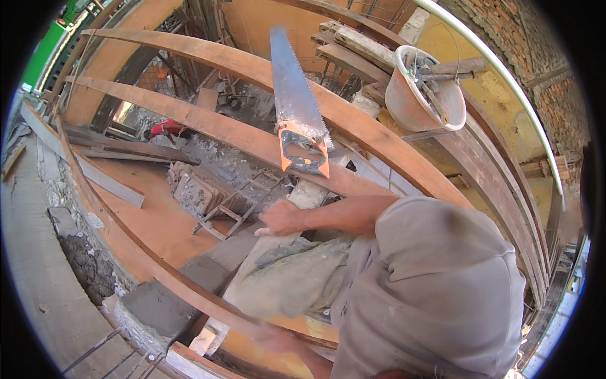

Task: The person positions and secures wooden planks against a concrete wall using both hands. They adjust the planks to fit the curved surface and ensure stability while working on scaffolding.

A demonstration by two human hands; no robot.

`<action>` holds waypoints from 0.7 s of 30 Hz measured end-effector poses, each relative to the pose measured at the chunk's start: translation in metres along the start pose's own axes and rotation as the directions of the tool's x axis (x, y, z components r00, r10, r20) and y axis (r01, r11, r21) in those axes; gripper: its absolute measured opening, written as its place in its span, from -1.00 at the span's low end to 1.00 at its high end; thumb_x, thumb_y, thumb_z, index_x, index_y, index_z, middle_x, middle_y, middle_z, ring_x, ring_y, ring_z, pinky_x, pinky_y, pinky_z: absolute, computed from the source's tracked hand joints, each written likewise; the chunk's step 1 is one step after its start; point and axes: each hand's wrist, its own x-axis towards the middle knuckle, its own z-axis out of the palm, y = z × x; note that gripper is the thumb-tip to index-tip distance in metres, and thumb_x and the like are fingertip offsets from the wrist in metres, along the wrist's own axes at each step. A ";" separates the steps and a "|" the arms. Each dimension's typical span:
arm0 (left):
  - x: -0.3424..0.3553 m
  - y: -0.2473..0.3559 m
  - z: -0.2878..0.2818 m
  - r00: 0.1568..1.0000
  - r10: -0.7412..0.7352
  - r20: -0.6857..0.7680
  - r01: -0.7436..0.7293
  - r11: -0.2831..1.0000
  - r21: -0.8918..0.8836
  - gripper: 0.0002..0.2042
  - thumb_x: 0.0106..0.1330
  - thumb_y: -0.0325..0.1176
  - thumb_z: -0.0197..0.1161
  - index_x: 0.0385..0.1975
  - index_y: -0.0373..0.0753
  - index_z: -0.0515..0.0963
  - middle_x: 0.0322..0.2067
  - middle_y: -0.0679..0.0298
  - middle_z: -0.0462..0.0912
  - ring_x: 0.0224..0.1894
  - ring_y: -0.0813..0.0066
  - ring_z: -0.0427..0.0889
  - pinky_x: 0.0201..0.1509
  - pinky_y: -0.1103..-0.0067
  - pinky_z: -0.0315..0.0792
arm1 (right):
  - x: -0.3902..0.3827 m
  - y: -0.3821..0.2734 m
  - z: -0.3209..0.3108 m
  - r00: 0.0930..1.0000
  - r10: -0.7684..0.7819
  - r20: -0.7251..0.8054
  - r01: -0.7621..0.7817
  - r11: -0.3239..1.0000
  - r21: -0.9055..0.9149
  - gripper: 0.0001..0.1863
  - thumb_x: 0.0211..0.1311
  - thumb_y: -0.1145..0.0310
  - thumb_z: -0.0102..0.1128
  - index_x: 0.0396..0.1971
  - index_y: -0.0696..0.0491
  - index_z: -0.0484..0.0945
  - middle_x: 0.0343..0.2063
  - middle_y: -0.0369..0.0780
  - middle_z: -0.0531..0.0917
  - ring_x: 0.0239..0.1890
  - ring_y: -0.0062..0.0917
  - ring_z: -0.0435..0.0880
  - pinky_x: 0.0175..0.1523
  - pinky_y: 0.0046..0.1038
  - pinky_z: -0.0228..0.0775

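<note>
My right hand (282, 218) rests on a pale, dusty beam (309, 194) beside my bent knee, its fingers curled down over the edge. My left hand (278, 338) is smeared by motion beside a long curved-looking board (196, 297) near the bottom; its fingers cannot be made out. Beyond my right hand, a handsaw (293, 82) with an orange and black handle (303, 151) lies across two reddish wooden boards (233, 129), its toothed blade pointing away. Neither hand touches the saw. My leg in dusty greenish trousers (290, 278) lies between the two hands.
A dirty white bucket (404, 98) with a hammer and other tools stands at the upper right, beside stacked planks (499, 183). Rubble (196, 186) and a small wooden frame (233, 211) lie below, between the boards. A rough masonry ledge (38, 234) runs along the left.
</note>
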 end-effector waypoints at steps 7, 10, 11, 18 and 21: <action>-0.014 0.032 -0.031 0.958 -0.240 0.157 0.259 0.959 -0.117 -0.12 0.24 0.27 0.24 0.19 -0.54 0.31 0.01 -0.24 0.50 0.06 -0.23 0.48 0.15 0.06 0.37 | 0.018 -0.020 -0.008 0.969 0.131 0.208 -0.119 0.990 -0.073 -0.25 0.35 -0.31 -0.12 -0.11 0.17 0.60 -0.10 0.01 0.65 -0.01 -0.13 0.64 0.07 -0.15 0.49; 0.000 0.032 -0.030 0.960 -0.229 0.161 0.241 0.968 -0.063 -0.16 0.16 0.16 0.36 0.21 -0.47 0.29 0.08 -0.18 0.46 0.19 -0.16 0.41 0.25 0.09 0.30 | 0.018 -0.021 -0.014 0.914 0.276 0.296 -0.242 0.959 -0.146 -0.22 0.34 -0.33 -0.13 0.03 0.16 0.56 0.07 -0.01 0.59 0.16 -0.20 0.55 0.19 -0.20 0.43; 0.003 0.032 -0.031 0.958 -0.233 0.167 0.245 0.968 -0.055 -0.16 0.14 0.18 0.36 0.18 -0.45 0.31 0.05 -0.16 0.47 0.17 -0.16 0.42 0.24 0.08 0.30 | 0.018 -0.022 -0.012 0.912 0.281 0.300 -0.235 0.955 -0.180 -0.20 0.33 -0.34 -0.13 0.07 0.15 0.55 0.13 -0.02 0.57 0.22 -0.22 0.52 0.23 -0.22 0.41; 0.009 0.042 -0.044 0.906 -0.306 0.293 0.310 0.950 0.036 -0.18 0.16 0.20 0.33 0.16 -0.43 0.29 0.02 -0.18 0.44 0.16 -0.18 0.39 0.25 0.07 0.26 | 0.025 -0.030 -0.012 0.943 0.213 0.254 -0.148 0.957 -0.251 -0.32 0.32 -0.23 0.00 0.04 0.13 0.55 0.02 -0.05 0.59 0.14 -0.19 0.53 0.17 -0.14 0.41; -0.002 0.039 -0.040 0.930 -0.268 0.253 0.265 0.963 0.044 -0.18 0.16 0.23 0.32 0.11 -0.45 0.31 0.00 -0.18 0.44 0.16 -0.18 0.38 0.25 0.07 0.24 | 0.023 -0.027 -0.012 0.950 0.193 0.245 -0.134 0.962 -0.239 -0.37 0.31 -0.20 0.04 -0.01 0.11 0.57 0.00 -0.09 0.58 0.15 -0.20 0.52 0.18 -0.14 0.39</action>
